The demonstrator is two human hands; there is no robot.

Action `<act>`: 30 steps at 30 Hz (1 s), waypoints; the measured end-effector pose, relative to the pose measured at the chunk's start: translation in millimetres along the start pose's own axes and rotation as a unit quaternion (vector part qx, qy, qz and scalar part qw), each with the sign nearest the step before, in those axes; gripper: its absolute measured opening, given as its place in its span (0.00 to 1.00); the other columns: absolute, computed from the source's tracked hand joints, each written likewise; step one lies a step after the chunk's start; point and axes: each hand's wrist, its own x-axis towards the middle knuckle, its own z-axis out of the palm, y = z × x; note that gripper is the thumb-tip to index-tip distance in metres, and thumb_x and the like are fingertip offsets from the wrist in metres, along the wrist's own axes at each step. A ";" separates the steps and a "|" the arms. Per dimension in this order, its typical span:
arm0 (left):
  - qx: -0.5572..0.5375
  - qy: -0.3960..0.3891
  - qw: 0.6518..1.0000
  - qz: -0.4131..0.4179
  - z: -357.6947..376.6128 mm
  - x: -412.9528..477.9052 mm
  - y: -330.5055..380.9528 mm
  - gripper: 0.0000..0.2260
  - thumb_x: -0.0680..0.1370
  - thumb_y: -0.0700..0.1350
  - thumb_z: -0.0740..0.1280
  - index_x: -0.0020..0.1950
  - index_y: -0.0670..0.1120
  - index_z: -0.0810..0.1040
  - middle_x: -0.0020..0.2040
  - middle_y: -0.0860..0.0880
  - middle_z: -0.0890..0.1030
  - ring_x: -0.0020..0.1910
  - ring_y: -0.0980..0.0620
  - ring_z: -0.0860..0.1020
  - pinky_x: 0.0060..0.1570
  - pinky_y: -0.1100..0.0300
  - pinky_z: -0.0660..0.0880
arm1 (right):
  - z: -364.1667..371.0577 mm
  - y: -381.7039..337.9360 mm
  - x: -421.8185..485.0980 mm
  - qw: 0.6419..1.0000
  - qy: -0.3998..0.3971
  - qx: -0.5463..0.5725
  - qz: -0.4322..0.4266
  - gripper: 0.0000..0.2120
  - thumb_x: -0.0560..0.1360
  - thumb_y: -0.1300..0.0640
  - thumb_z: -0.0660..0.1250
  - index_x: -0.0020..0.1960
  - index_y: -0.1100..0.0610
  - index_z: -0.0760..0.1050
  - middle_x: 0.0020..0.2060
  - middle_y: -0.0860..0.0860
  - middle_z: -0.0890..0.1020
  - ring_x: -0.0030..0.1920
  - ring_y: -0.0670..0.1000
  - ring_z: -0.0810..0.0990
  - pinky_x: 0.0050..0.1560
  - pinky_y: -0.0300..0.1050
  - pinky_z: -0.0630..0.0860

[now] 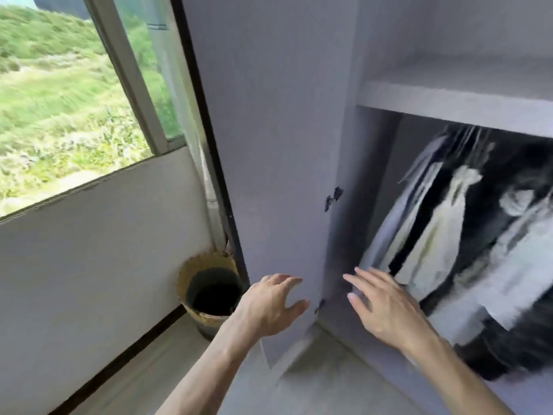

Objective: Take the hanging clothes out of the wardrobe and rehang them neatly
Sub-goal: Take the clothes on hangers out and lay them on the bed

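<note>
Both grips are open and hold nothing. The left grip, a bare hand with spread, slightly bent fingers, hovers at the lower edge of the open door; whether it touches the door is unclear. The right grip, fingers straight and spread, reaches toward the wardrobe opening, just in front of the clothes.

The clothes hang inside the wardrobe under a pale shelf. They are blurred: dark garments mixed with white and pale grey ones, packed close together and hanging at a slant in this tilted view. The rail and hangers are too smeared to make out.

Left of the door, in the corner on the floor, stands a round woven basket with a dark lining; its contents cannot be seen. Above the white wall beside it, a window shows green plants outside.
</note>
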 end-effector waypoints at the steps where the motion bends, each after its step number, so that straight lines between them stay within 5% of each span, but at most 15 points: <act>1: 0.007 0.005 1.000 0.022 -2.1 15.0 8.3 0.26 0.81 0.64 0.58 0.77 0.57 0.63 0.76 0.54 0.67 0.74 0.51 0.65 0.71 0.55 0.65 | -9.5 11.1 -1.6 1.000 0.012 0.004 0.019 0.23 0.82 0.41 0.51 0.75 0.42 0.65 0.75 0.44 0.66 0.77 0.47 0.58 0.75 0.44 0.57; 5: 0.030 0.008 0.995 0.098 -20.4 78.3 51.4 0.25 0.81 0.62 0.58 0.77 0.58 0.62 0.76 0.56 0.66 0.75 0.52 0.64 0.70 0.54 0.65 | -47.8 55.4 -0.7 0.993 0.084 -0.017 0.075 0.28 0.79 0.39 0.45 0.74 0.43 0.67 0.74 0.44 0.69 0.76 0.47 0.61 0.75 0.44 0.57; 12: 0.021 0.028 0.988 0.148 -53.3 176.8 120.6 0.24 0.81 0.60 0.59 0.77 0.57 0.65 0.75 0.56 0.67 0.71 0.52 0.70 0.69 0.53 0.67 | -122.1 126.9 23.9 0.974 0.178 -0.062 0.122 0.22 0.83 0.44 0.51 0.76 0.44 0.66 0.75 0.44 0.67 0.77 0.48 0.58 0.76 0.44 0.53; 19: -0.013 0.045 0.985 0.169 -63.2 276.9 170.0 0.25 0.82 0.58 0.60 0.78 0.55 0.64 0.76 0.53 0.67 0.73 0.51 0.66 0.69 0.52 0.69 | -197.0 179.5 73.7 0.899 0.396 -0.140 0.129 0.25 0.80 0.48 0.57 0.76 0.52 0.65 0.76 0.54 0.66 0.78 0.57 0.59 0.74 0.63 0.61; 24: -0.075 0.031 0.983 0.165 -48.7 326.6 193.5 0.26 0.82 0.56 0.61 0.79 0.53 0.62 0.76 0.50 0.65 0.74 0.49 0.66 0.71 0.49 0.67 | -227.1 218.0 117.5 0.874 0.391 -0.224 0.185 0.29 0.82 0.44 0.49 0.81 0.49 0.52 0.80 0.54 0.56 0.80 0.57 0.49 0.77 0.66 0.47; 30: -0.180 0.002 0.977 0.118 -20.3 379.4 210.3 0.27 0.83 0.53 0.60 0.80 0.52 0.56 0.76 0.47 0.63 0.74 0.49 0.65 0.72 0.55 0.65 | -219.2 255.9 155.0 0.824 0.454 -0.289 0.176 0.27 0.83 0.46 0.51 0.80 0.49 0.55 0.78 0.52 0.62 0.78 0.57 0.59 0.75 0.66 0.48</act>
